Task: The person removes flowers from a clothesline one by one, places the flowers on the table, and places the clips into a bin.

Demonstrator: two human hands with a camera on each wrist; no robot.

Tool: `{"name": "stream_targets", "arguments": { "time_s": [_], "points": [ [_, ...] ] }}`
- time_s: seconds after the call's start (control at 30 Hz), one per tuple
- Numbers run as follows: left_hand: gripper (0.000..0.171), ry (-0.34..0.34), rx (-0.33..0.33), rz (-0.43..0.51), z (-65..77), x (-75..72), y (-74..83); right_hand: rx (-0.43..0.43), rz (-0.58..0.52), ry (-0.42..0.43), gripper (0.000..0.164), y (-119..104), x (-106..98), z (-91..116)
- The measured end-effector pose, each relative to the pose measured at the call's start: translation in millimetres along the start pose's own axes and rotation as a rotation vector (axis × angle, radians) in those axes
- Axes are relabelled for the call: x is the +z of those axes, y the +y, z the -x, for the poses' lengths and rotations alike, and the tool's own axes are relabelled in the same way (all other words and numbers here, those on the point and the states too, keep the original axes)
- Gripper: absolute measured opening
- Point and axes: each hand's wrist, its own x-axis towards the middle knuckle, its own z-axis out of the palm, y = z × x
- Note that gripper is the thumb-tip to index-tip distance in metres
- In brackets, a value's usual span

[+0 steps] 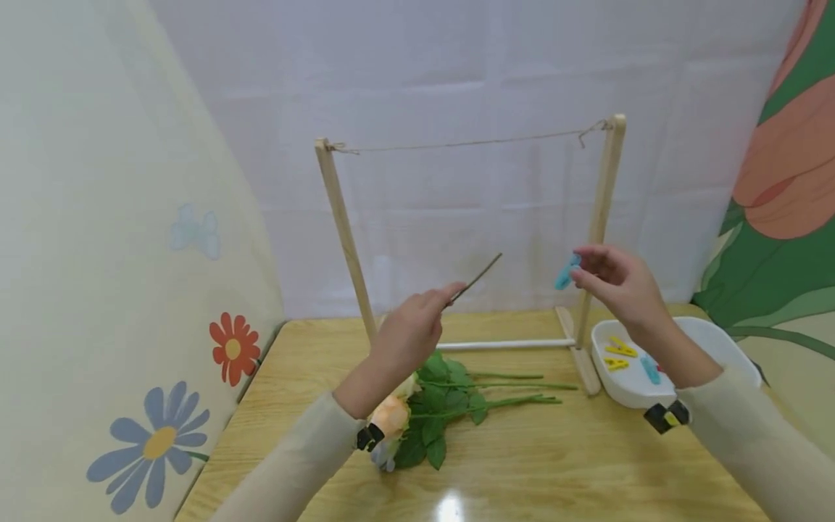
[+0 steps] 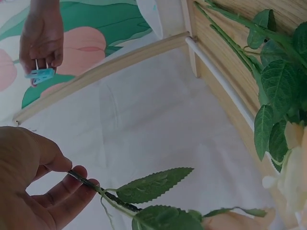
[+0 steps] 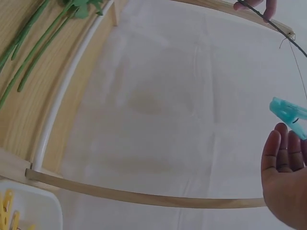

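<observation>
My left hand (image 1: 411, 326) pinches a thin green flower stem (image 1: 479, 277), whose bare end points up and to the right. In the left wrist view, serrated leaves (image 2: 154, 185) grow along this stem, and a peach bloom (image 2: 240, 220) shows at the bottom edge. My right hand (image 1: 620, 286) holds a light blue clothespin (image 1: 566, 274) by its fingertips, in front of the right post. Above both hands, a twine line (image 1: 457, 144) runs between the two wooden posts (image 1: 346, 232) of a rack; nothing hangs on it.
Several roses with green leaves (image 1: 433, 406) lie on the wooden table (image 1: 522, 464), partly behind my left forearm. A white tub (image 1: 626, 395) at the right holds yellow clothespins (image 1: 616, 364) and a blue one (image 1: 650, 370). A white rod (image 1: 502, 345) joins the rack's feet.
</observation>
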Motion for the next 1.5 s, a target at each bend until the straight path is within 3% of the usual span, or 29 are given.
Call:
{"name": "stream_targets", "arguments": {
  "time_s": [0.23,0.53,0.77,1.3,1.5],
  "points": [
    [0.07,-0.082,0.014,-0.087,7.5,5.5,10.6,0.06,0.013,0.001,0.028,11,-11,17],
    [0.069,-0.09,0.07,-0.164,9.9,13.1,16.9,0.093,-0.016,-0.001,0.024,19,-22,30],
    [0.072,-0.139,0.091,-0.248,16.0,23.8,17.2,0.098,-0.044,0.007,0.026,26,-30,37],
    [0.078,-0.261,0.127,-0.246,28.4,42.5,28.5,0.172,-0.017,0.055,0.026,43,-59,56],
    [0.077,-0.326,0.127,-0.293,32.7,52.2,33.2,0.208,0.042,0.073,0.023,50,-67,60]
  ]
}}
